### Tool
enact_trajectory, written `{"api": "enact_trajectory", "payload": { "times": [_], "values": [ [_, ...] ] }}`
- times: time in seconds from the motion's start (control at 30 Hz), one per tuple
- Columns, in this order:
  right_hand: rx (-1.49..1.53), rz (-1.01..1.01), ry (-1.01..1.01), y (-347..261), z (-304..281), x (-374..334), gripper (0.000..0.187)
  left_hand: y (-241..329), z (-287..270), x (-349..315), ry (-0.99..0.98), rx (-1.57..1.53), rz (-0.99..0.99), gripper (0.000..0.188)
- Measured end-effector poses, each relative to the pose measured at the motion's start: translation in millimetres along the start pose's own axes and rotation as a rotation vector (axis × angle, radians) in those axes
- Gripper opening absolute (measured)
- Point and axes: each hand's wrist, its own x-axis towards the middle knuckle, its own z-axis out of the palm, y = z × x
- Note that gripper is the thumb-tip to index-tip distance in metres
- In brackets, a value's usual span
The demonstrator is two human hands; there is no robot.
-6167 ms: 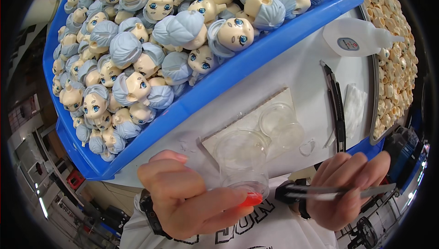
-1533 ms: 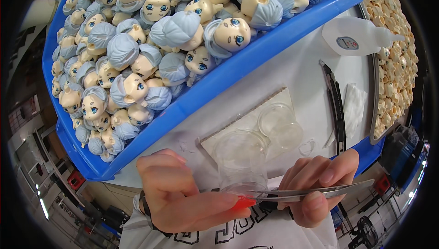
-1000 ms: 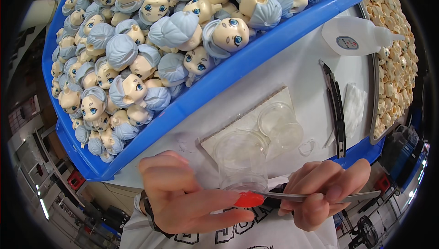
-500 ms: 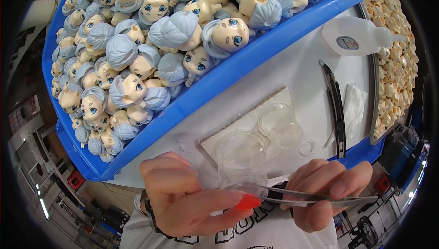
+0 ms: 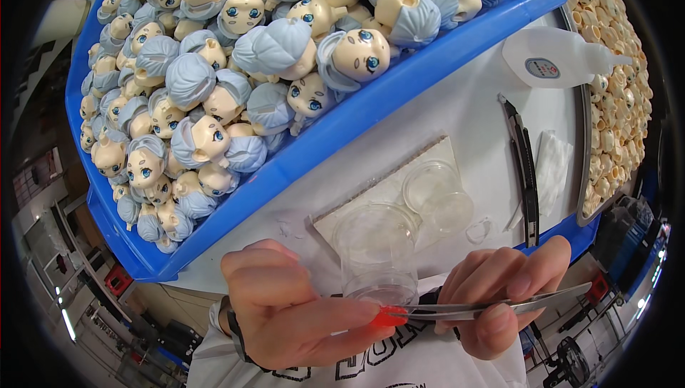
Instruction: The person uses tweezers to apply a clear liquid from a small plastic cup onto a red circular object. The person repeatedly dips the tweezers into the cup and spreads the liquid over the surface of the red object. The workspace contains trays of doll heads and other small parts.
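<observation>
Between the thumb and fingers of my left hand (image 5: 285, 309) is a small glossy red piece (image 5: 390, 316); its exact kind does not show. My right hand (image 5: 499, 295) is closed on metal tweezers (image 5: 549, 299), their arms nearly together and their tips at the red piece. Just beyond my hands stands a clear plastic cup (image 5: 374, 245). Two small clear round dishes, one a far dish (image 5: 432, 181) and one a near dish (image 5: 451, 212), sit beside it on a flat pale board (image 5: 328, 225).
A blue bin (image 5: 307, 142) heaped with doll heads (image 5: 191, 78) fills the far left. To the right lie a black utility knife (image 5: 524, 167), a folded white tissue (image 5: 555, 167) and a white squeeze bottle (image 5: 546, 56). A tray (image 5: 589, 138) of small cream-coloured parts (image 5: 619, 103) borders the right.
The tweezers' arms have come closer together, and their tips have moved down onto the red piece. My right hand has shifted slightly. My left hand stays nearly still.
</observation>
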Motion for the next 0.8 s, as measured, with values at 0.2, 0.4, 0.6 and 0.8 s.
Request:
{"api": "enact_trajectory", "payload": {
  "times": [0.2, 0.4, 0.6, 0.8],
  "values": [
    [-0.014, -0.022, -0.023, 2.9, -2.0, 0.1, 0.029, 0.4, 1.3, -0.6, 0.024, -0.002, -0.009, 0.045],
    [0.01, -0.008, -0.1, 3.9, -5.0, 1.9, 0.026, 1.8, -0.3, -2.0, 0.006, 0.034, -0.02, 0.045],
    [0.019, -0.053, -0.13, 1.0, -6.1, 0.4, 0.024, 1.1, 0.5, 1.9, 0.01, 0.014, 0.009, 0.044],
    [0.009, -0.056, -0.144, 0.6, -13.0, -5.4, 0.027, 3.2, -2.4, 1.9, -0.047, -0.022, -0.039, 0.042]
  ]
}}
